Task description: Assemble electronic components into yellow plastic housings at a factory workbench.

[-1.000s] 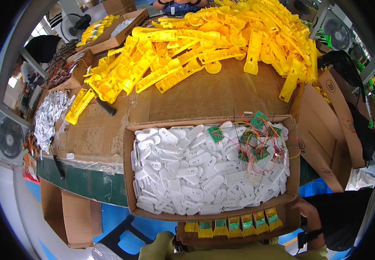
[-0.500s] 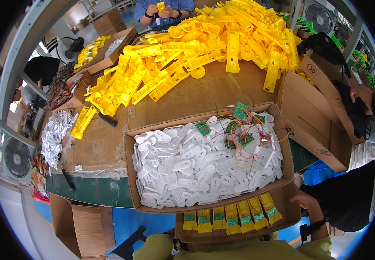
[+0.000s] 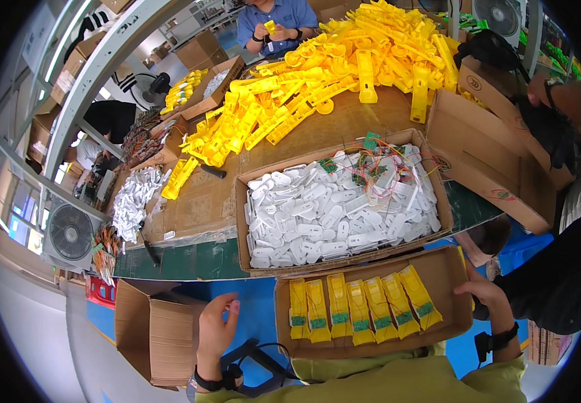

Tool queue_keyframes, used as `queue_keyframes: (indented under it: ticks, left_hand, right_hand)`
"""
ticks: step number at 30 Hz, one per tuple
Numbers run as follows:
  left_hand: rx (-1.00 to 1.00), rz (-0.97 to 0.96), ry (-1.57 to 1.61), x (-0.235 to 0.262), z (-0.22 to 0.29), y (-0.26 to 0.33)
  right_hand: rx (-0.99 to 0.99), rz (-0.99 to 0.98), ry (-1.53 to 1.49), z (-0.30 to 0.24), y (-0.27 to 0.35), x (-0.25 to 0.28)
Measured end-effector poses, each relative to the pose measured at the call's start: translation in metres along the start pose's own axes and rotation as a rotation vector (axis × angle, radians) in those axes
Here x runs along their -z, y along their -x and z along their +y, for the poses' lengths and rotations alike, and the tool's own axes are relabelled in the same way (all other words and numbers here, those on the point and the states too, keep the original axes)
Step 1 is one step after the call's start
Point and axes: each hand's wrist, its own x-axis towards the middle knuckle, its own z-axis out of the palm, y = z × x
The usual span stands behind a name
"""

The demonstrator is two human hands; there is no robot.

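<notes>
Both hands sit low, either side of the shallow cardboard tray [image 3: 371, 305]. Right hand [image 3: 482, 290] grips the tray's right rim, fingers closed on the cardboard wall; left hand [image 3: 218, 321] is off to the tray's left, fingers spread and loose, holding nothing, not touching the tray. Compared with a second ago, the tray has come lower and nearer the body, and the left hand, unseen then, has risen beside it; the right hand has kept its hold on the rim. I judge the tray is being settled on the lap, steadied from one side only.

Inside the tray lie seven yellow plastic pieces [image 3: 361, 310] in a row, side by side, each with a small green circuit board near its lower end. Just beyond the tray, on the tabletop [image 3: 196, 258], stands a larger cardboard box [image 3: 246, 235] full of white plastic shells [image 3: 324, 215], with wired green boards heaped in its far right corner. Farther beyond lies a pile of yellow housings [image 3: 317, 80].
</notes>
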Motion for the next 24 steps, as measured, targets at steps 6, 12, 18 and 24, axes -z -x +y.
queue_keyframes:
  ticks: [6, 12, 18, 24]
  left_hand:
    - [-0.509, -0.053, 0.138, 0.012, 0.098, -0.034]
    - [-0.660, 0.068, 0.421, 0.005, 0.141, -0.075]
    - [-0.838, 0.025, 0.475, -0.014, 0.182, -0.097]
    - [-0.889, 0.038, 0.591, -0.032, 0.213, -0.116]
  right_hand:
    - [0.005, -0.044, 0.095, 0.022, -0.028, -0.006]
    - [0.002, 0.160, 0.426, -0.005, -0.006, 0.009]
    - [0.195, -0.110, 0.351, -0.077, 0.067, 0.003]
    - [0.965, -0.425, 0.634, -0.163, 0.012, -0.138]
